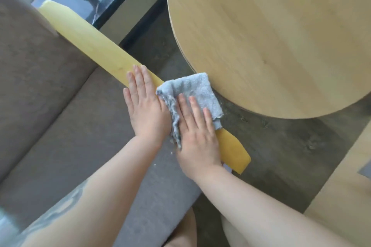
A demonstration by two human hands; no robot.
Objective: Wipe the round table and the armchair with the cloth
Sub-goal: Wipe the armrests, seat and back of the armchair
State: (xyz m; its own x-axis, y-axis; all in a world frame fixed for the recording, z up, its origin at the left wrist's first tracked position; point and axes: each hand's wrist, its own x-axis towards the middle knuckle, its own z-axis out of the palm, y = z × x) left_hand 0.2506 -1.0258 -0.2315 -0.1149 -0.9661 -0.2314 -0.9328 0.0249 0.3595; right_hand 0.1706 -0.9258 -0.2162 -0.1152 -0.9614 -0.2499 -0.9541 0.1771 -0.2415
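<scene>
Grey cloth [192, 94] on armrest [96, 46] | right hand [197, 136] flat pressing it | left hand [145, 108] flat beside

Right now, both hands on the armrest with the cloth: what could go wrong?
1. The cloth is only pressed flat by the right hand, not gripped; its loose corner overhangs the wooden armrest and could slip to the floor.
2. The round table edge sits very close to the cloth; a forward stroke may bump it.
3. The left hand lies in the wiping path.
</scene>
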